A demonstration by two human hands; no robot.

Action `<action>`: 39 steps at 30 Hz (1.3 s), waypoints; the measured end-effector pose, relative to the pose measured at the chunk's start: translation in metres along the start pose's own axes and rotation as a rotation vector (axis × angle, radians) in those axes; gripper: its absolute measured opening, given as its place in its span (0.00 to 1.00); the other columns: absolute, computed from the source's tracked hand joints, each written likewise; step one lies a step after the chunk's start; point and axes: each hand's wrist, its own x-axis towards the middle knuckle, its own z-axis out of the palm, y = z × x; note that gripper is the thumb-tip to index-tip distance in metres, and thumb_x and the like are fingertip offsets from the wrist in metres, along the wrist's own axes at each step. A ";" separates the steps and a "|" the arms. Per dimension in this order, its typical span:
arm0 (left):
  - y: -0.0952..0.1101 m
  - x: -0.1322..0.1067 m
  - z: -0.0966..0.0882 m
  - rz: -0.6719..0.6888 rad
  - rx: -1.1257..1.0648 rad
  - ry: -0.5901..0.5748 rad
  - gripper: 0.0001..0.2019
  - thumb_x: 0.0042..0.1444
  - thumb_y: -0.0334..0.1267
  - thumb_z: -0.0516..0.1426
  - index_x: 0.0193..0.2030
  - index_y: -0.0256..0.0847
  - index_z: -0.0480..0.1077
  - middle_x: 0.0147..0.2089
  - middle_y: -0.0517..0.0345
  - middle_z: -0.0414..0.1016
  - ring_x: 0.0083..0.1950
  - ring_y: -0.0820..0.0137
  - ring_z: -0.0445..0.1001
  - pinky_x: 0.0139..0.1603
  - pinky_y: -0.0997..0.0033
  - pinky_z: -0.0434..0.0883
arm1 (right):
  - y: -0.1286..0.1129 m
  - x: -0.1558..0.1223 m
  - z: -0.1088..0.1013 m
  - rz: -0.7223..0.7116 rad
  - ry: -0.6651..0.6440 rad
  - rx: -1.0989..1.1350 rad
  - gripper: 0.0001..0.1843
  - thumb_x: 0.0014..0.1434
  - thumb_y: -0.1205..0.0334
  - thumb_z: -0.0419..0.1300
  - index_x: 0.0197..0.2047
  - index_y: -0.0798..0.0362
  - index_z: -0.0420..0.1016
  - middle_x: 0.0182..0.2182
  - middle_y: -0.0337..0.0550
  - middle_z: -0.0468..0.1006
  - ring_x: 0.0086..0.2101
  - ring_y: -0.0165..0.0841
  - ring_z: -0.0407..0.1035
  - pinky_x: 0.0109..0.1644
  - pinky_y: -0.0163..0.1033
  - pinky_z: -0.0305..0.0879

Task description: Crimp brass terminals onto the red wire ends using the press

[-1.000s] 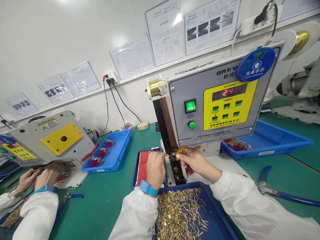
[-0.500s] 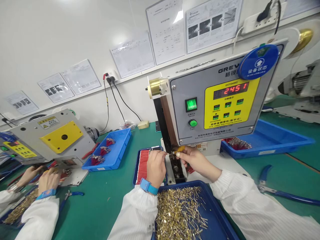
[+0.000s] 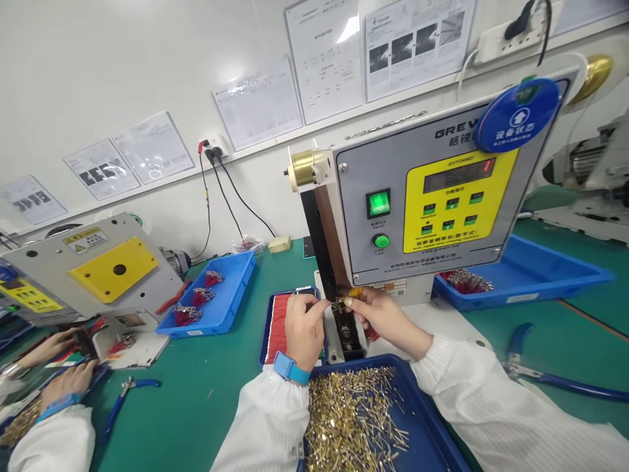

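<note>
In the head view, my left hand (image 3: 304, 331) is closed, thumb and forefinger pinching what looks like a small metal pin (image 3: 333, 304) at the crimping machine's (image 3: 378, 259) working point. My right hand (image 3: 393, 321) comes in from the other side, its thumb and finger also pinched together by the same spot; what they hold is too small to make out. A yellow part (image 3: 354, 291) sits just above the right fingertips. Under my wrists lies a blue tray (image 3: 422, 426) with many gold-coloured metal pins (image 3: 351, 410). Red wires (image 3: 279, 321) fill a smaller tray beside my left hand.
Blue-handled pliers (image 3: 545, 377) lie to the right, before a blue bin (image 3: 550, 269) with red wire bundles. On the left stand another blue bin (image 3: 230, 295), more pliers (image 3: 125, 393) and a second machine (image 3: 108, 262), where a co-worker's hands (image 3: 66, 387) are busy.
My hands stay at nearly the same place, fingertips still pinched. The machine's lit display reads differently. The co-worker's hands have moved away from the second machine, down towards their tray.
</note>
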 end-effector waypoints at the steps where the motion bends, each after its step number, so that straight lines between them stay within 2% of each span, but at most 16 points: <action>1: 0.000 0.000 0.000 0.002 0.002 -0.002 0.12 0.63 0.26 0.51 0.42 0.42 0.74 0.38 0.53 0.69 0.42 0.67 0.66 0.42 0.68 0.67 | 0.001 -0.001 0.001 -0.003 0.015 -0.008 0.17 0.54 0.45 0.57 0.33 0.51 0.65 0.21 0.35 0.67 0.17 0.26 0.57 0.19 0.34 0.55; 6: 0.001 0.000 0.000 -0.005 -0.035 -0.039 0.06 0.64 0.31 0.54 0.40 0.40 0.73 0.39 0.54 0.72 0.42 0.67 0.67 0.44 0.67 0.67 | 0.000 -0.004 0.005 -0.034 0.057 -0.042 0.16 0.54 0.45 0.57 0.32 0.50 0.65 0.19 0.34 0.64 0.18 0.28 0.58 0.19 0.34 0.57; 12: 0.000 -0.001 0.002 -0.020 -0.036 -0.030 0.06 0.64 0.31 0.53 0.40 0.40 0.73 0.39 0.54 0.72 0.42 0.67 0.68 0.43 0.68 0.67 | -0.003 -0.005 0.006 -0.045 0.075 -0.042 0.16 0.55 0.46 0.56 0.32 0.51 0.65 0.22 0.36 0.68 0.18 0.27 0.59 0.18 0.33 0.57; 21: 0.001 0.000 0.001 -0.016 -0.038 -0.025 0.06 0.64 0.30 0.54 0.40 0.39 0.72 0.38 0.54 0.71 0.42 0.67 0.67 0.43 0.68 0.67 | 0.000 -0.004 0.006 -0.057 0.086 -0.065 0.17 0.54 0.44 0.55 0.31 0.51 0.66 0.19 0.34 0.65 0.18 0.28 0.59 0.19 0.34 0.58; 33: 0.000 -0.001 0.002 -0.008 -0.040 -0.042 0.06 0.63 0.30 0.54 0.40 0.39 0.72 0.39 0.53 0.71 0.42 0.67 0.67 0.43 0.68 0.67 | -0.002 -0.004 0.006 -0.061 0.081 -0.058 0.17 0.53 0.45 0.56 0.31 0.51 0.65 0.21 0.35 0.66 0.17 0.27 0.58 0.19 0.34 0.58; 39: 0.001 -0.001 0.002 -0.005 -0.039 -0.035 0.07 0.64 0.30 0.53 0.40 0.39 0.72 0.39 0.53 0.71 0.42 0.67 0.68 0.42 0.68 0.68 | -0.004 -0.006 0.006 -0.044 0.085 -0.050 0.15 0.54 0.46 0.56 0.31 0.51 0.65 0.18 0.32 0.63 0.16 0.27 0.58 0.18 0.34 0.57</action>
